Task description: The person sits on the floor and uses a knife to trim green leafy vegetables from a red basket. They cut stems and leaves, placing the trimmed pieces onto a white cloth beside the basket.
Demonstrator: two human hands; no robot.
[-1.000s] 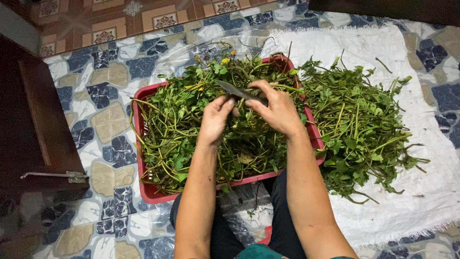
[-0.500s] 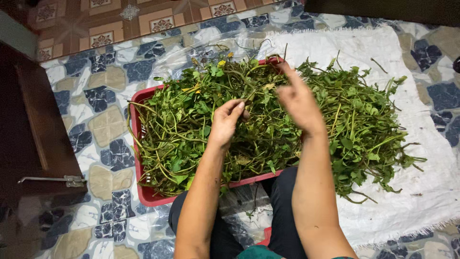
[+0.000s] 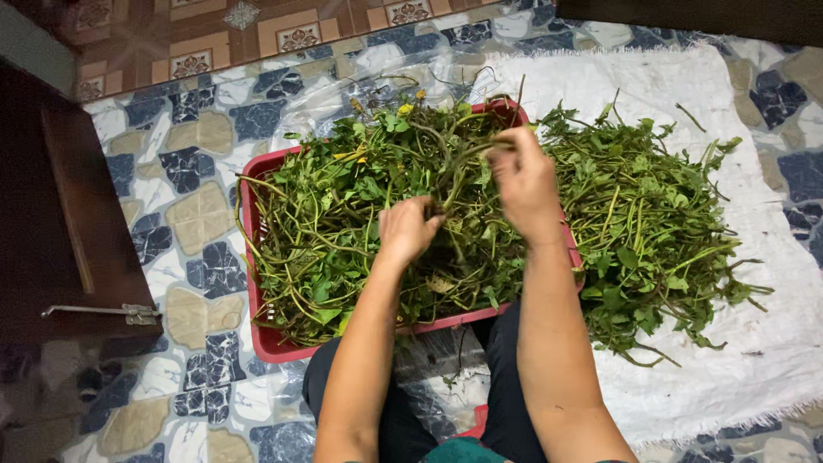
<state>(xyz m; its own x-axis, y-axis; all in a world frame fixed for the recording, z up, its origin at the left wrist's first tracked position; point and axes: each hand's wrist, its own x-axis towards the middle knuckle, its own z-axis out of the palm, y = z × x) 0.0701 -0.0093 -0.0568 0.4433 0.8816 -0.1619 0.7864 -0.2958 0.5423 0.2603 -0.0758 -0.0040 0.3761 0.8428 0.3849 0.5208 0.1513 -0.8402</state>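
Observation:
A red tray [image 3: 266,339] on the floor holds a heap of leafy green stems [image 3: 343,223]. My left hand [image 3: 408,230] is closed on a stem near the middle of the heap. My right hand [image 3: 525,182] is raised over the tray's far right corner, blurred, its fingers pinched on the upper end of stems that run down toward my left hand. A second pile of green stems [image 3: 651,223] lies on a white cloth [image 3: 754,360] to the right of the tray.
The floor has blue, tan and white patterned tiles [image 3: 197,214]. A dark wooden piece of furniture [image 3: 69,231] with a metal hinge stands at the left. Clear plastic sheeting [image 3: 343,86] lies behind the tray. My knees in dark trousers are under the tray's near edge.
My right hand has risen up and to the right, away from my left hand, drawing stems with it. The dark object between the hands a second ago is gone from view.

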